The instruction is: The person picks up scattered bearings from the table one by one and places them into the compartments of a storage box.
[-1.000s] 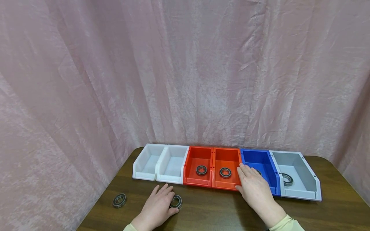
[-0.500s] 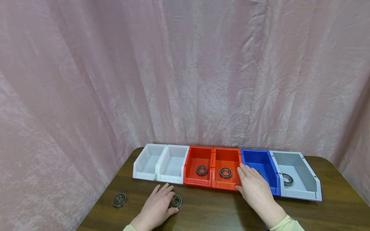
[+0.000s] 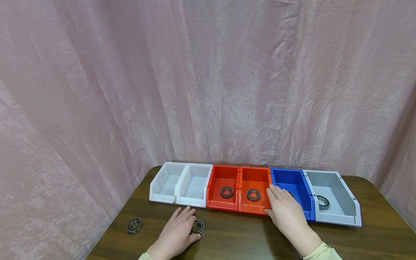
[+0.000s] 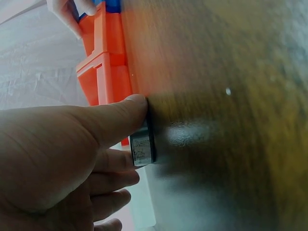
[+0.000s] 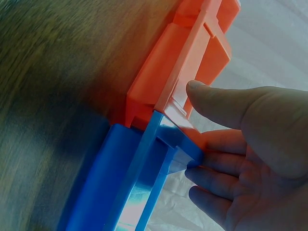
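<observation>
At the table's near side my left hand (image 3: 175,233) pinches a ball bearing (image 3: 198,227) between thumb and forefinger. In the left wrist view the bearing (image 4: 142,147) shows its steel rim low at the tabletop, partly behind the thumb. My right hand (image 3: 287,209) rests where an orange-red bin (image 3: 255,172) meets a blue bin (image 3: 287,173), its fingers fairly straight. From the right wrist, its thumb (image 5: 216,103) lies over the orange-red bin's front and the fingertips reach the shared wall. The bearing in the blue bin (image 3: 291,194) is mostly hidden by this hand.
Another bearing (image 3: 134,225) lies on the wooden table (image 3: 234,242) at the left. Two white bins (image 3: 195,180) begin the row. A red bin (image 3: 224,173), the orange-red bin and a grey bin (image 3: 334,195) each hold a bearing. A pink curtain (image 3: 221,90) hangs behind.
</observation>
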Motion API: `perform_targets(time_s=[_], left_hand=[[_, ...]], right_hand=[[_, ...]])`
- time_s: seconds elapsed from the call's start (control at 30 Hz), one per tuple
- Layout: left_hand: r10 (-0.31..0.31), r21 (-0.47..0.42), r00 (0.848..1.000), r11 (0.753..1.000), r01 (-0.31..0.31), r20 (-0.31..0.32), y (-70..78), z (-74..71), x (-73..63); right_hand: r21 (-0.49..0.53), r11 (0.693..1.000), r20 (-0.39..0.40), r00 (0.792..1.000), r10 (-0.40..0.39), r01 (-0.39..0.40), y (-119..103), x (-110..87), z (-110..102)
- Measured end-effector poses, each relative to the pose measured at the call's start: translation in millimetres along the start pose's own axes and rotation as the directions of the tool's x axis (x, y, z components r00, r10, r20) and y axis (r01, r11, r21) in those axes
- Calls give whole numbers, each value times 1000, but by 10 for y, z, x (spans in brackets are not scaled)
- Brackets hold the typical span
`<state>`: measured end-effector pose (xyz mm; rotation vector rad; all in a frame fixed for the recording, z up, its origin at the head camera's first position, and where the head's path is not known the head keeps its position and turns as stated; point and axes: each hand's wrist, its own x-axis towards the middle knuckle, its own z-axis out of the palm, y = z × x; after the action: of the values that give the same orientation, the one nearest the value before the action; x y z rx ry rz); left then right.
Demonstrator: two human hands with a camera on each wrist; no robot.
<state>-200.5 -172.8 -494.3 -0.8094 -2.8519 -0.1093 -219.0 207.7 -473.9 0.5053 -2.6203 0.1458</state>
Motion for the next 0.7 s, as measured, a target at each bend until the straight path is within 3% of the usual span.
perform_targets(time_s=[0.17,0.7], left_hand=[[-1,-3,1000,1000,1,9,11,-17,-2],[40,35,998,999,-38,-46,28,-114,1]], right_hand=[[-4,1000,-3,1000,-2,2,2,1,4],[-3,1000,-18,1000,-5,5,-5,3,-12]])
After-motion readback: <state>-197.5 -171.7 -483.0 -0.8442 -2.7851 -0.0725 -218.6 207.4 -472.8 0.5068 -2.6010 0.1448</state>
